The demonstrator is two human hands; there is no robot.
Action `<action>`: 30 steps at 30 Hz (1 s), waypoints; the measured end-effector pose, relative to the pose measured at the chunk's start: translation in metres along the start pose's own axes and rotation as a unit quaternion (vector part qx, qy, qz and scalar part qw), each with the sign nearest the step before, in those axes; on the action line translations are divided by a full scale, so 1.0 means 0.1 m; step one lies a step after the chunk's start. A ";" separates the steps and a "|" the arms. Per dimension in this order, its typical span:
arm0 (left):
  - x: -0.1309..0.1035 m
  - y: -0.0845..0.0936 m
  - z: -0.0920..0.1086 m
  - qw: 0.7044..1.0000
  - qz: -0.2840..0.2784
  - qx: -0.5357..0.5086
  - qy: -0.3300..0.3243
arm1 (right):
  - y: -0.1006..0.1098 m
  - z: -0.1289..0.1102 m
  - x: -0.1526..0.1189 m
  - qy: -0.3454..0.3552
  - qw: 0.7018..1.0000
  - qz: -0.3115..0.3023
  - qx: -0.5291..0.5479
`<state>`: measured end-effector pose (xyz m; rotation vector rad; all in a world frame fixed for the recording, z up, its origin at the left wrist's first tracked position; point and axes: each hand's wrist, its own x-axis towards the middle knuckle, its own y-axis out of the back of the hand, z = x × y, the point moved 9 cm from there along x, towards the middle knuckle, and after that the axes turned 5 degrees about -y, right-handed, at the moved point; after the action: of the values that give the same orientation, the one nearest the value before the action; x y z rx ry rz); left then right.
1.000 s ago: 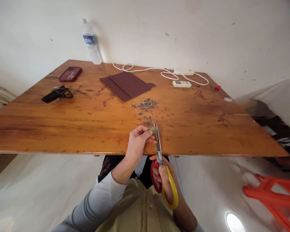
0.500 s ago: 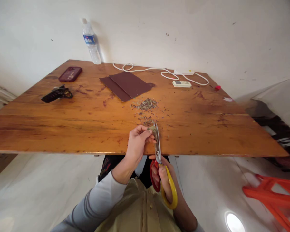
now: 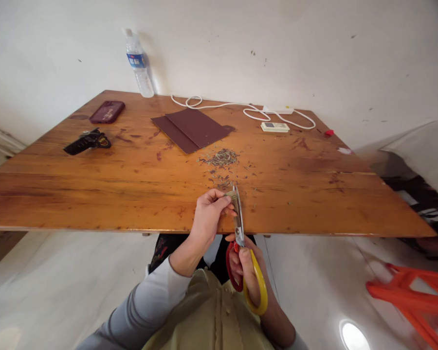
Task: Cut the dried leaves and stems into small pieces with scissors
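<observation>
My left hand pinches a small greenish-brown strip near the front edge of the table; whether it is paper or card I cannot make out. My right hand is closed around the handles of a pair of scissors, one loop red and the other yellow. The blades point away from me and lie right beside the strip, close to my left fingertips. Just beyond the blade tips lies a loose pile of tiny cut shreds, with more bits scattered around it.
On the wooden table are dark brown sheets, a phone, a black strap-like object, a plastic bottle, a white cable and a small white remote. An orange stool stands at the right.
The scissor blades have drawn closer together beside the strip. My left hand keeps its hold in nearly the same place.
</observation>
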<state>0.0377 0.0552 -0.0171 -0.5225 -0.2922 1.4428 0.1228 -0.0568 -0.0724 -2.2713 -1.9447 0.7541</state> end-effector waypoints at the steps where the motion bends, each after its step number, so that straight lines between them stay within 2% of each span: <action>1: 0.00 0.00 0.00 1.000 0.003 0.001 0.001 | 0.00 0.00 0.00 -0.002 1.000 0.002 -0.001; 20: -0.01 0.00 0.02 1.000 0.006 -0.020 0.004 | -0.02 -0.02 0.01 0.038 0.999 -0.035 -0.016; 30: -0.01 0.00 0.00 1.000 0.004 -0.023 0.016 | 0.09 0.08 0.03 0.015 0.999 -0.022 -0.027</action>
<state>0.0374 0.0541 -0.0175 -0.5838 -0.2985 1.4363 0.1286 -0.0582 -0.0833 -2.2470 -2.0192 0.6683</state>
